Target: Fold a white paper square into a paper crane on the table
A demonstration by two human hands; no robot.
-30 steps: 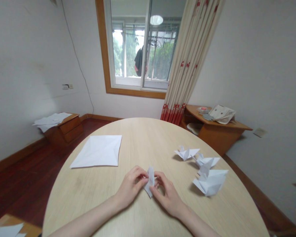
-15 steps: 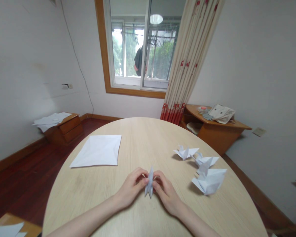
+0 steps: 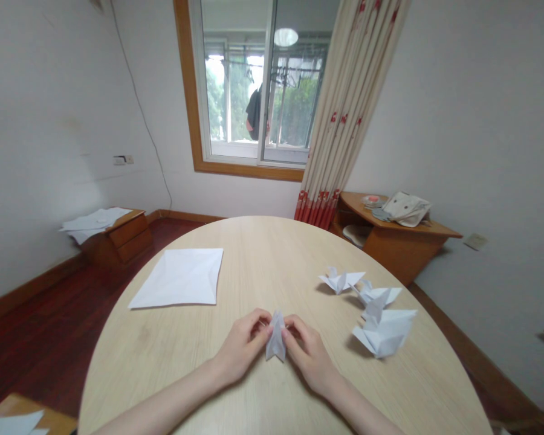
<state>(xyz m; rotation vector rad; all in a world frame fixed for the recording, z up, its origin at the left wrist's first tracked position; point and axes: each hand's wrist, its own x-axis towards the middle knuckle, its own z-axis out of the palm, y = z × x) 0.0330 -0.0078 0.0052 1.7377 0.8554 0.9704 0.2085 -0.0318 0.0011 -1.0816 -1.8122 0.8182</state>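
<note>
Between my two hands, just above the near middle of the round table (image 3: 272,241), is a small folded white paper (image 3: 276,343) with a pointed top and a notched lower end. My left hand (image 3: 243,341) pinches its left side between thumb and fingers. On the opposite side, my right hand (image 3: 309,350) pinches it the same way. Parts of the paper behind the fingertips are hidden.
Three folded paper birds, the nearest one (image 3: 385,332) the largest, stand at the table's right. A stack of square white paper (image 3: 181,278) lies at the left. Beyond the table are a corner shelf (image 3: 399,241), a curtain (image 3: 344,121) and a low cabinet (image 3: 131,232).
The folded paper has turned and spread a little, so more of its broad face shows. Both hands keep hold of it and have shifted only slightly.
</note>
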